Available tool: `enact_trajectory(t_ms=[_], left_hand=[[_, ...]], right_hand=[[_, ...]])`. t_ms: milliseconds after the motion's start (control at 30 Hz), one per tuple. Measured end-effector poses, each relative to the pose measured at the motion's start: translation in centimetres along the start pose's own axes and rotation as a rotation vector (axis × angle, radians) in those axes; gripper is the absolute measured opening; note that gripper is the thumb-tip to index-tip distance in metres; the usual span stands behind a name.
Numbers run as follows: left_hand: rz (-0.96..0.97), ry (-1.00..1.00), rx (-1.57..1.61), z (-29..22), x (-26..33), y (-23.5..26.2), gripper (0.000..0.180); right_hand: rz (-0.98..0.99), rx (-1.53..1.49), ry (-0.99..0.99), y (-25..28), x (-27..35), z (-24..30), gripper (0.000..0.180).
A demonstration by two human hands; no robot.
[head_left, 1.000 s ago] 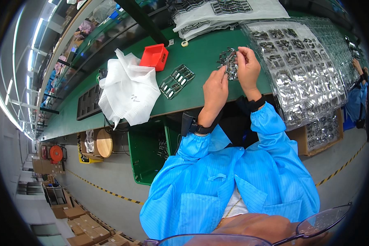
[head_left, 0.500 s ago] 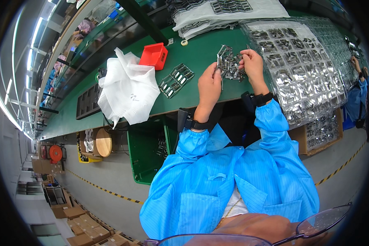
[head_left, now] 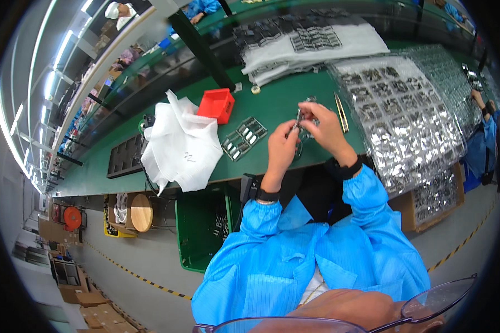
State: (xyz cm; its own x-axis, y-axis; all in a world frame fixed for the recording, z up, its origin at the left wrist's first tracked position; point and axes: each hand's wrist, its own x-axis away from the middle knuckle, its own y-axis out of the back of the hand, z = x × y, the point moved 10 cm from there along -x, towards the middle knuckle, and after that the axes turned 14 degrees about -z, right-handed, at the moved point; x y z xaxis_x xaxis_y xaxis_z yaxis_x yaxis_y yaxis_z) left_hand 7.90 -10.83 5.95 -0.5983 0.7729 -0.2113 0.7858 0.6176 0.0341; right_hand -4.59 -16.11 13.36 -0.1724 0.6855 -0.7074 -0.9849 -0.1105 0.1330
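Note:
My left hand [head_left: 281,151] is closed in a pinch on a thin metal frame piece [head_left: 299,117] standing up between my hands. My right hand [head_left: 329,133] reaches across from the right, its thumb and fingers bent at the upper part of that same piece. Under and between the hands lie loose small metal parts [head_left: 305,136], largely covered by my fingers. A pair of tweezers [head_left: 341,112] rests on the green table just right of my right hand. To the left of my left hand sits a dark metal frame [head_left: 244,139] with several white pieces in it.
A red bin [head_left: 216,105] and a white sheet [head_left: 181,147] stand at left. Clear compartment trays full of metal parts [head_left: 411,122] cover the right side. Stacked white sheets with metal frames [head_left: 316,50] lie at the back. A green crate [head_left: 189,233] is below the table edge.
My right hand has moved left, close to my left hand, and now touches the piece the left holds. The tweezers now show on the table. The view has tilted upward.

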Motion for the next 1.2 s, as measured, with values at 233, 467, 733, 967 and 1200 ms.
enact_trajectory(t_ms=[233, 467, 733, 967, 1200], left_hand=[[-0.092, -0.377, -0.181, -3.9, 1.5, -1.1, 0.030], [-0.175, -0.668, -0.492, -5.7, 2.4, -1.4, 0.032], [-0.117, 0.194, 0.302, 2.1, -0.6, 0.1, 0.016], [-0.075, 0.319, 0.490, 2.8, -0.7, 0.0, 0.014], [0.006, 0.270, 0.504, 1.2, -0.1, 0.0, 0.025]], right_hand=[[-0.306, 0.304, 0.160, 1.3, 1.8, 1.9, 0.014], [-0.252, -0.572, -0.748, -0.2, 4.9, -8.0, 0.009], [-0.090, 0.577, 0.027, 2.0, 2.4, -5.7, 0.024], [-0.004, -0.088, -0.228, -0.1, 1.5, -2.8, 0.047], [0.007, -0.013, -0.088, -0.4, 0.8, 0.2, 0.048]])
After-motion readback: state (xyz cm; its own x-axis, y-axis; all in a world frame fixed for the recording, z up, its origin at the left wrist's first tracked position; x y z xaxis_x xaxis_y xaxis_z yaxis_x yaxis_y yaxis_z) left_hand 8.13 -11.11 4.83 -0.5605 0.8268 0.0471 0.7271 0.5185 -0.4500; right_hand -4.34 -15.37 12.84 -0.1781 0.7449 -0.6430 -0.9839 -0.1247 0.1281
